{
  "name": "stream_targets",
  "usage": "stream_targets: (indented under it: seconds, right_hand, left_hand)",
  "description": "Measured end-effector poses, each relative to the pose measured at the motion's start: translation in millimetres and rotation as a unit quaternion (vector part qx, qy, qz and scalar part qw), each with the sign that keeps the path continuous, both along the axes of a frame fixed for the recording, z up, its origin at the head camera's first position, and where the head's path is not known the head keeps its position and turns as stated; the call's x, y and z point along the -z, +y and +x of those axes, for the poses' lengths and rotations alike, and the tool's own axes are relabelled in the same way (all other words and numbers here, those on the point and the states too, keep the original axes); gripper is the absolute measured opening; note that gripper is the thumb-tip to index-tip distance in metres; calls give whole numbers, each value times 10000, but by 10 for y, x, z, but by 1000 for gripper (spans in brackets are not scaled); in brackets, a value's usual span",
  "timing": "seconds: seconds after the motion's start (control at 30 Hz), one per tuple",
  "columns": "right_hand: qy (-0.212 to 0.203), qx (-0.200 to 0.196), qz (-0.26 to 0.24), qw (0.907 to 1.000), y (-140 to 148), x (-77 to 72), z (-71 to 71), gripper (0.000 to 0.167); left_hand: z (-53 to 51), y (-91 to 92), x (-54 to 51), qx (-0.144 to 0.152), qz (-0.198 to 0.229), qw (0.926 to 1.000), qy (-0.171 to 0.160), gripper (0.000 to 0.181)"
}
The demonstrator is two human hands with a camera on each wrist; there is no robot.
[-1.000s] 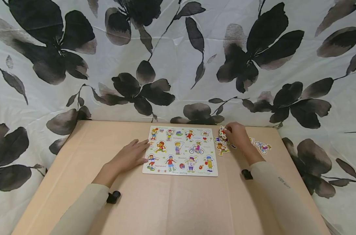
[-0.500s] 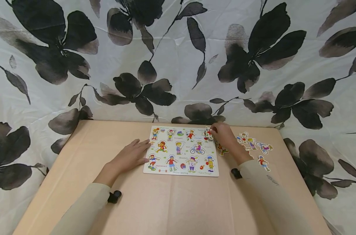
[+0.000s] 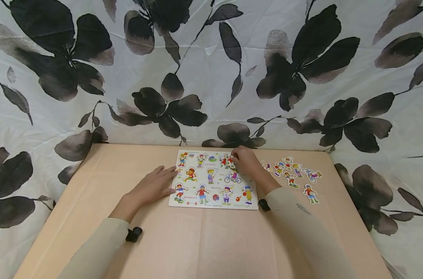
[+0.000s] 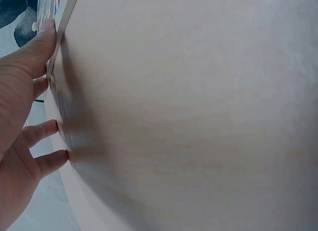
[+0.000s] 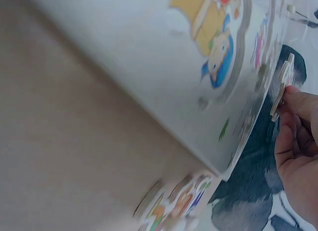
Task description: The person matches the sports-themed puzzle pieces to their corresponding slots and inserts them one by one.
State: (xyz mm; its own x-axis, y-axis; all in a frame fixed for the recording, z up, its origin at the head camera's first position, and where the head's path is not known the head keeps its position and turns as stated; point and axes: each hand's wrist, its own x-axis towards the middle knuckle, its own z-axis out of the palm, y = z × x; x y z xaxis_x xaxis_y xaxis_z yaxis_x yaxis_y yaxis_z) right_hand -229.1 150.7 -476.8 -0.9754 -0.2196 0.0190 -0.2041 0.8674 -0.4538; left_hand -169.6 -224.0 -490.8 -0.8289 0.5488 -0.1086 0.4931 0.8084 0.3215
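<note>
A white puzzle board (image 3: 197, 197) printed with small sports figures lies on the table. The left hand (image 3: 152, 186) rests at its left edge; in the left wrist view that hand (image 4: 25, 102) has its thumb on the board's edge and its fingers spread. Over the board's upper right, the right hand (image 3: 247, 162) pinches a figure piece (image 3: 227, 161). The right wrist view shows the piece (image 5: 282, 87) between thumb and fingers of the right hand (image 5: 298, 136), raised above the board (image 5: 129, 52).
Several loose figure pieces lie right of the board, among them a cyclist (image 3: 312, 175) and a figure in red and blue (image 3: 310, 193). A floral cloth (image 3: 211, 77) hangs behind the table (image 3: 197, 248).
The right hand has moved left from the loose pieces to above the board, carrying the pinched piece. Loose pieces it covered are now visible. The left hand has stayed at the board's edge.
</note>
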Motion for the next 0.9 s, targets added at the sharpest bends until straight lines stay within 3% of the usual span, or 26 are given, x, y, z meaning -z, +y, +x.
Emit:
stream_targets:
  seconds: [0.27, 0.9]
  right_hand:
    - [-189, -252, 495, 9983, -202, 73, -94, 16]
    - [-271, -317, 834, 9956, -282, 79, -160, 16]
  left_hand:
    - [-6, -19, 6, 8, -18, 10000, -41, 74]
    - [-24, 1, 32, 68, -109, 9999, 73, 74]
